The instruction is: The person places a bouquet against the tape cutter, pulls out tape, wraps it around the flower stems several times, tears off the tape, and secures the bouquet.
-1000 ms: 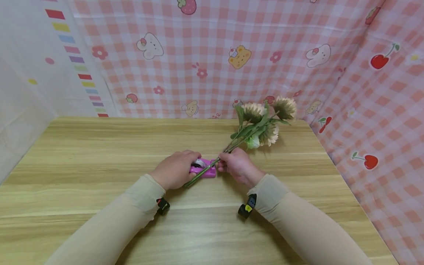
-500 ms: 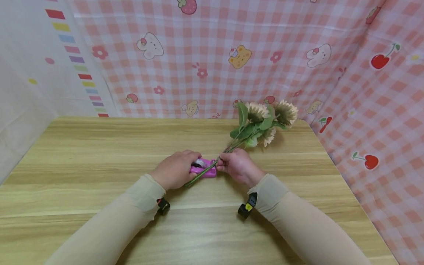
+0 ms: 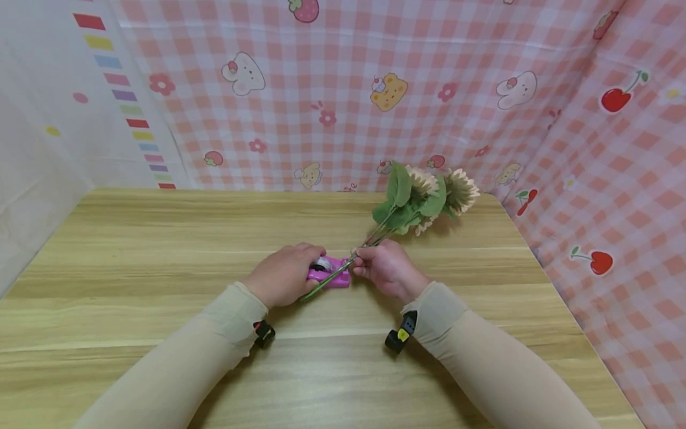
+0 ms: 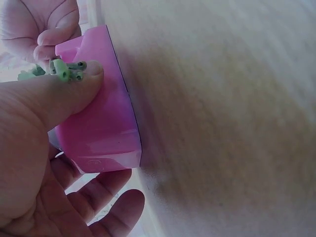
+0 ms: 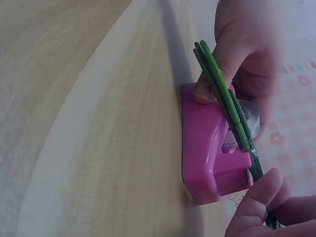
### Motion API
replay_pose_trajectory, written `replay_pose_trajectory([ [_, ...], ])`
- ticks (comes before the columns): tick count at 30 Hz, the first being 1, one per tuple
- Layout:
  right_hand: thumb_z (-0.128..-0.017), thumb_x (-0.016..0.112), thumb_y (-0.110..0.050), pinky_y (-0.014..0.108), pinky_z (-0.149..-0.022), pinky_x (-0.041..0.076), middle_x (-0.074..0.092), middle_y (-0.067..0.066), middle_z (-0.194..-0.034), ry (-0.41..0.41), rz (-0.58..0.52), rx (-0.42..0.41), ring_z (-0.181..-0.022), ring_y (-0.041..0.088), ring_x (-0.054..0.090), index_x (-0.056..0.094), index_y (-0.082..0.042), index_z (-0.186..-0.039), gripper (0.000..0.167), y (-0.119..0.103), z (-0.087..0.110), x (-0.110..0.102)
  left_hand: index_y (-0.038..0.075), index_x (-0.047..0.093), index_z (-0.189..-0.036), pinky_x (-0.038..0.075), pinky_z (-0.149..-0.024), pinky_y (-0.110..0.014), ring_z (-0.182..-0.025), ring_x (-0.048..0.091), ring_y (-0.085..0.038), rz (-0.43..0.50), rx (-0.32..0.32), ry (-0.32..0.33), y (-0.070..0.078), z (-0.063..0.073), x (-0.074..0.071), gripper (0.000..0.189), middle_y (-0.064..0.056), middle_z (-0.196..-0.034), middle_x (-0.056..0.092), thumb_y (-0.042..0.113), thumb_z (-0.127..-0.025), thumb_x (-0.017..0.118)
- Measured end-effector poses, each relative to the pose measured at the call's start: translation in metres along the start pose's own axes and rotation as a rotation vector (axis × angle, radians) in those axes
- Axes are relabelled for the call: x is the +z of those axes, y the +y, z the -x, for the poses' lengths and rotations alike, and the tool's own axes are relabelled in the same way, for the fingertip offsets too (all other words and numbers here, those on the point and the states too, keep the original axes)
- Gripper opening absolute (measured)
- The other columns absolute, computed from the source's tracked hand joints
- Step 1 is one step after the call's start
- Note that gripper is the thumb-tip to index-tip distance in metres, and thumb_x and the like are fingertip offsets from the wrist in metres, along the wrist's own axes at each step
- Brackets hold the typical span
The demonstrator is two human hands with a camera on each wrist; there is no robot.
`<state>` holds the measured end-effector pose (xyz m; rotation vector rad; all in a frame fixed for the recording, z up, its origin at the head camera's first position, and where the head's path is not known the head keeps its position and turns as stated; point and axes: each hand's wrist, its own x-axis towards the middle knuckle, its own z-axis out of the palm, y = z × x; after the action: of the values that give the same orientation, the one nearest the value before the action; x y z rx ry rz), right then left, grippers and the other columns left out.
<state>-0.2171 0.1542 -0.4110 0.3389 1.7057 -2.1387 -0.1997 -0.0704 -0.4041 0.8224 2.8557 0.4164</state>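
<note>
My left hand grips a pink tape dispenser standing on the table, thumb along its near side and fingers beyond. A roll of clear tape sits in it. Between thumb and fingers, my right hand pinches the green stems of a bunch of cream flowers. The stems slant across the dispenser's cutter end, and their cut ends lie by my left thumb. Something clear and shiny, like tape, wraps the stems near the cutter in the right wrist view. The blooms and leaves point away to the back right.
The wood-grain table extends around both hands. Behind it hangs a pink checked cloth with cartoon prints, and more of this cloth covers the right side. The blooms reach close to the back edge.
The flower bunch has turned about its stems: leaves have come up to the front, and the lowest bloom has gone mostly behind them. Both hands have stayed nearly in place.
</note>
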Motion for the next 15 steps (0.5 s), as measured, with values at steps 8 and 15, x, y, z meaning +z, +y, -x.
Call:
replay_pose_trajectory([
  [8, -0.104, 0.05, 0.002, 0.02, -0.062, 0.057, 0.063, 0.002, -0.074, -0.038, -0.036, 0.048, -0.062, 0.009, 0.058, 0.062, -0.001, -0.09, 0.019, -0.0022, -0.0015, 0.0001, 0.006, 0.052, -0.153, 0.043, -0.123, -0.05, -0.143, 0.054, -0.036, -0.001, 0.007, 0.004, -0.0008, -0.0009, 0.0008, 0.062, -0.013, -0.157, 0.055, 0.031, -0.1, 0.073],
  [15, -0.103, 0.045, 0.0, 0.024, -0.066, 0.059, 0.062, 0.003, -0.084, -0.038, -0.062, 0.055, -0.065, 0.01, 0.056, 0.052, -0.006, -0.093, 0.014, -0.0046, -0.0015, 0.0027, 0.007, 0.052, -0.153, 0.043, -0.123, -0.05, -0.143, 0.054, -0.035, 0.001, 0.008, 0.005, -0.0004, -0.0007, 0.0001, 0.062, -0.012, -0.156, 0.055, 0.031, -0.1, 0.073],
])
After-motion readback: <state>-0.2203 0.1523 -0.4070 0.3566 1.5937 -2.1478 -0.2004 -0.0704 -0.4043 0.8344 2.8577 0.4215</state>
